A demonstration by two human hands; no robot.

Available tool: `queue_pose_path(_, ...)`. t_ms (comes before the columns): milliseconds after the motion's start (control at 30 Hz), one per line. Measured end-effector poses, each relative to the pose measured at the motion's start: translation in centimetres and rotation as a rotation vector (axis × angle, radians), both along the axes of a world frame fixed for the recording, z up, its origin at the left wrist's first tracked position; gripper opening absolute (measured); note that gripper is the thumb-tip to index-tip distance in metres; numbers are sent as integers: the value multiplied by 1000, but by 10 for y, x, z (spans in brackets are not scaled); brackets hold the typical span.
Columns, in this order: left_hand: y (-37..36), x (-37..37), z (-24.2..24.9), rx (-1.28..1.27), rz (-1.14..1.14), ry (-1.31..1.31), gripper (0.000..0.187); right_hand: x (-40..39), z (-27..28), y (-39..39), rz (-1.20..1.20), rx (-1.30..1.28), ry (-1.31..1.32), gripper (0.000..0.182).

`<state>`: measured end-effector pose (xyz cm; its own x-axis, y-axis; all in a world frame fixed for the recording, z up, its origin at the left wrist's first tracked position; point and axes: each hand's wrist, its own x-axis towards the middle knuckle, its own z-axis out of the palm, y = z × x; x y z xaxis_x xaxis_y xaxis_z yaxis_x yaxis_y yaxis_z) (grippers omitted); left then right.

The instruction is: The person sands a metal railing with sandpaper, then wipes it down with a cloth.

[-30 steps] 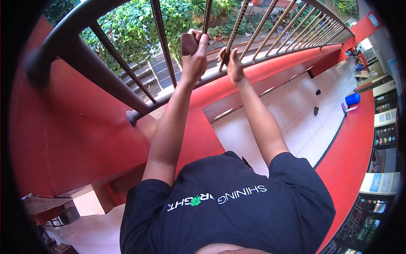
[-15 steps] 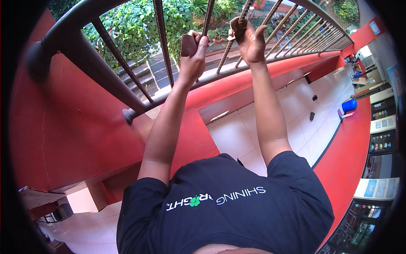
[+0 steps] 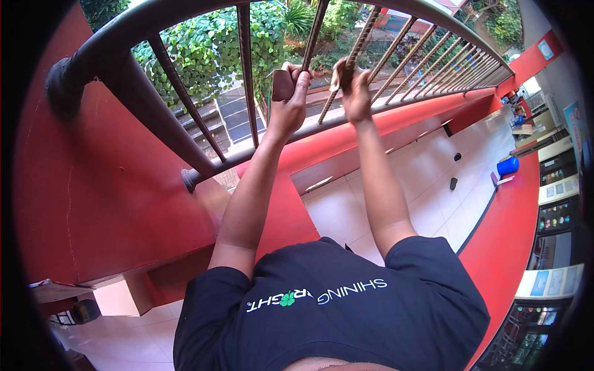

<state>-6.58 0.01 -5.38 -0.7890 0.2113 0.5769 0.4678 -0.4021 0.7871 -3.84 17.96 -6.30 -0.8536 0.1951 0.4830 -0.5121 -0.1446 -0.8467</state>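
My left hand [image 3: 291, 102] is closed around an upright bar [image 3: 314, 38] of the metal railing, with a brown piece of sandpaper [image 3: 283, 85] held flat against its fingers. To its right, my right hand [image 3: 357, 98] is at the neighbouring ribbed bar [image 3: 365, 38]. A second brown piece of sandpaper [image 3: 346, 75], with a pale edge showing, is folded against that bar in the right hand. Motion smears the right fingers, which are curled in toward the bar.
A thick dark handrail [image 3: 185, 20] curves over the bars. Below runs a red ledge [image 3: 322, 145], with a red wall [image 3: 124, 204] at left. Plants [image 3: 210, 52] grow beyond. A blue bucket [image 3: 508, 166] and dark shoes [image 3: 453, 183] are on the right.
The railing and both hands sit lower in view. My right hand has slid down its bar and its spread thumb has come in. My left hand keeps its hold.
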Motion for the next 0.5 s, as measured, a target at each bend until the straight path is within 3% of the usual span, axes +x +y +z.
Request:
queue_pose_path(67, -2, 2, -2, -62, 56, 33, 13, 2, -103, 2, -73, 82, -147, 76)
queue_pose_path(133, -2, -4, -3, -17, -8, -14, 12, 7, -88, 3, 34, -11, -223, 75)
queue_pose_path(167, -2, -11, -5, -15, -4, 36, 11, -4, -65, 11, 17, 5, -130, 78)
queue_pose_path(200, -1, -10, -9, -17, -10, 74, 11, -10, -15, 19, 182, -82, -30, 85)
queue_pose_path(267, -4, -2, 0, 15, -60, -1, 11, -6, 100, 10, 22, 55, 157, 93)
queue_pose_path(333, -2, -2, -2, 1, -27, -9, 13, -7, 149, 16, 124, 146, 133, 107)
queue_pose_path(400, 0, -1, -3, -1, 7, 8, 13, -16, 116, 13, 124, 7, 153, 101)
queue_pose_path(433, 2, 0, -3, 0, 38, 24, 14, -15, 79, 11, 50, 80, 109, 90)
queue_pose_path(500, 3, 1, -1, 2, 37, 8, 14, -7, -25, 6, 119, -92, 6, 69)
